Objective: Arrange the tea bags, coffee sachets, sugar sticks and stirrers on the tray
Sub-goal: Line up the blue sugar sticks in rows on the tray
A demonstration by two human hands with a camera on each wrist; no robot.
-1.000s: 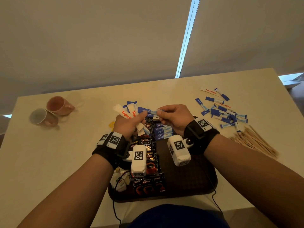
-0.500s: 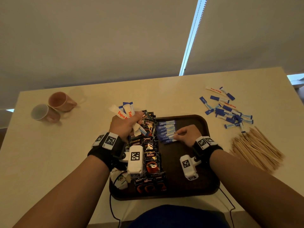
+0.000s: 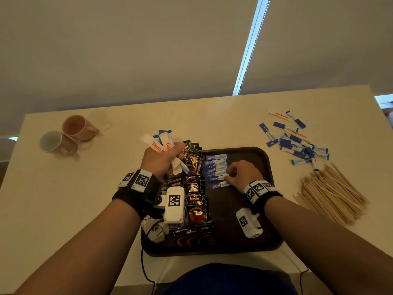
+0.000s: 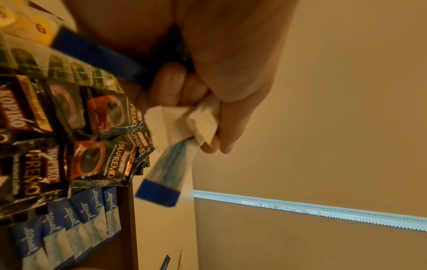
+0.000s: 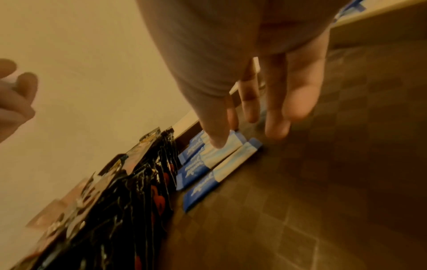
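Sugar-stick step right now: the right hand sits on the tray, fingers nearly straight, thumb tip pressing the row of blue sugar sticks (I count seven or so) beside the coffee sachets, while the left hand at 10 o'clock keeps a fist around a bundle of sticks, maybe six. Next move is probably pulling another stick from that fist and laying it at the row's 6 o'clock end. On the worktop at 2 o'clock there's a loose pile of sticks, roughly fifteen, a heap of stirrers too many to count, plus two cups at 10 o'clock.

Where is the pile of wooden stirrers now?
In the head view, the wooden stirrers lie on the table, right of the tray, just below the loose sugar sticks.
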